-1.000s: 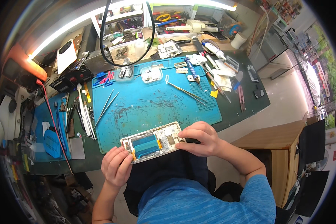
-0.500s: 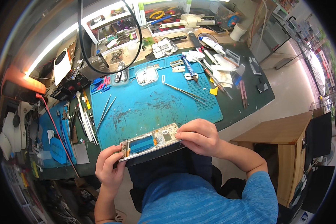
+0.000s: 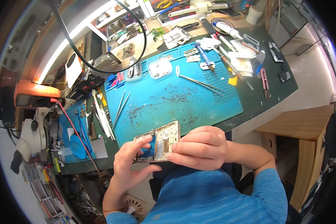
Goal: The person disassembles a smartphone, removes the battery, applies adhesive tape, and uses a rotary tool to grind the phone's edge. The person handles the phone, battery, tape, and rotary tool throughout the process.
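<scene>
In my right hand (image 3: 201, 148) is an opened smartphone frame (image 3: 170, 135), gripped at its right end between thumb and fingers. The frame has a pale metal rim, bare inner parts and a blue section at its left. My left hand (image 3: 130, 160) is open at the left end, with fingers stretched over the blue section and thumb held apart below. Whether those fingertips touch the frame I cannot tell. Just beyond it lies a scuffed blue work mat (image 3: 201, 112). Tweezers (image 3: 120, 110) lie on the mat's left side, and another pair of tweezers (image 3: 201, 83) on its right.
A clear plastic box (image 3: 160, 67) with small parts stands at the mat's back. Beside it lie a blue screwdriver (image 3: 205, 58) and pink-handled snips (image 3: 264, 83). An orange meter (image 3: 37, 93) with a red lead is at left. A black ring (image 3: 143, 44) hangs above the bench.
The view has shifted, and the phone frame is now closer to my body and turned. My left fingers have let go of its left edge and spread over it; my right hand keeps its hold.
</scene>
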`<state>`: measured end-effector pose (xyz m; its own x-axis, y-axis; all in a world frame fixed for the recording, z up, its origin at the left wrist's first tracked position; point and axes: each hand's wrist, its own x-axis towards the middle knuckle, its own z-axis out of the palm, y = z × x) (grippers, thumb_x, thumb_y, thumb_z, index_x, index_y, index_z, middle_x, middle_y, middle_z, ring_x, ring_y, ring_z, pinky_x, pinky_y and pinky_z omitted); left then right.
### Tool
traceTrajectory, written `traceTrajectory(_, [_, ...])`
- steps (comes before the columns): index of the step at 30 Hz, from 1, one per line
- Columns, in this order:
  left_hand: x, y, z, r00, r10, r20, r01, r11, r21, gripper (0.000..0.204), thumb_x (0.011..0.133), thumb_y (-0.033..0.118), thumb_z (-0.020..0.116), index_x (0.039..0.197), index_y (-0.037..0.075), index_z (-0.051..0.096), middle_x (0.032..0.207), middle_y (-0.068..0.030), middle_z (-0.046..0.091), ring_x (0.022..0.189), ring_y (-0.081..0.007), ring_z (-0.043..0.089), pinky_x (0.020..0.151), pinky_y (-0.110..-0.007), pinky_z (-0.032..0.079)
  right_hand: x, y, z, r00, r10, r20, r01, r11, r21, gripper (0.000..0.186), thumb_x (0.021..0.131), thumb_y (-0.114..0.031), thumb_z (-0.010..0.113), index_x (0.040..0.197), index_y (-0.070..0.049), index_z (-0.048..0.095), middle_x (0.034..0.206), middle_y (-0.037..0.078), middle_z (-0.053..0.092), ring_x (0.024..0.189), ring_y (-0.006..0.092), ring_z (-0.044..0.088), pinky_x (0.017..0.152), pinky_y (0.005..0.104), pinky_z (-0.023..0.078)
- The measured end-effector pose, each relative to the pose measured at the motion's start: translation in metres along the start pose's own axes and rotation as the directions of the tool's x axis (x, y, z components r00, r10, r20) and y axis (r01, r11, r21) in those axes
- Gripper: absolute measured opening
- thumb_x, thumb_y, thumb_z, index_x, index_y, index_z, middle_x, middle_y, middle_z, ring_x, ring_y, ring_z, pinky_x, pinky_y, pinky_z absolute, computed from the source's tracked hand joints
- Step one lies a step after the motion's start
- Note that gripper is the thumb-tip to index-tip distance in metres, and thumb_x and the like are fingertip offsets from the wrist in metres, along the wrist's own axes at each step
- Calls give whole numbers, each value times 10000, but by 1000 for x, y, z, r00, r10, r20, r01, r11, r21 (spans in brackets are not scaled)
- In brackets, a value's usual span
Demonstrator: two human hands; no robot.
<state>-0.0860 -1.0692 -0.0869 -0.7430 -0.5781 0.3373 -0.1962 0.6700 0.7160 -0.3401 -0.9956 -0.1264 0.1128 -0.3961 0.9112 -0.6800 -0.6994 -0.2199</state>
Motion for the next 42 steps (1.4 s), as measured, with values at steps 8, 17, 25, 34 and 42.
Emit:
traceTrajectory(8, [-5, -26, -9, 958, 284, 29, -285, 958, 32, 845, 773, 113, 925, 1488, 55, 479, 1133, -183, 786, 978, -317, 778, 781, -379, 653, 12, -1, 11, 999, -1, -37, 3, 998, 56, 289, 811, -80, 749, 1093, -120, 797, 1077, -12, 729, 938, 131, 684, 761, 250, 606])
traceTrajectory(17, [-7, -31, -6, 956, 291, -25, -290, 957, 25, 942, 787, 159, 928, 1551, 63, 387, 1047, -182, 797, 912, -327, 799, 756, -385, 652, 14, 0, 11, 1000, 11, -29, -10, 999, 36, 319, 775, -79, 754, 1087, -122, 802, 1082, -20, 736, 931, 129, 687, 758, 249, 588])
traceTrajectory(25, [-14, -35, 0, 959, 260, -110, -259, 966, 16, 912, 806, 163, 917, 1545, 75, 391, 1025, -192, 796, 892, -310, 804, 741, -377, 652, 7, 2, 9, 1000, -17, 24, 17, 1000, 17, 304, 769, -93, 783, 1068, -135, 819, 1110, 7, 740, 944, 147, 679, 759, 245, 579])
traceTrajectory(34, [-22, -36, 9, 925, 336, -176, -318, 940, 120, 862, 803, 145, 913, 1497, 26, 416, 985, -167, 803, 900, -305, 805, 723, -363, 652, 4, 1, 7, 997, -52, 64, 51, 999, 20, 277, 781, -84, 803, 1052, -137, 821, 1114, 26, 737, 984, 160, 681, 802, 263, 618])
traceTrajectory(42, [-31, -33, 6, 955, 109, -276, -108, 994, 17, 555, 810, -65, 852, 1304, -2, 607, 948, -143, 754, 864, -243, 768, 749, -331, 631, 3, 0, 6, 993, -94, 70, 92, 995, 30, 247, 816, -72, 774, 1058, -112, 809, 1107, 30, 742, 988, 159, 691, 847, 281, 651])
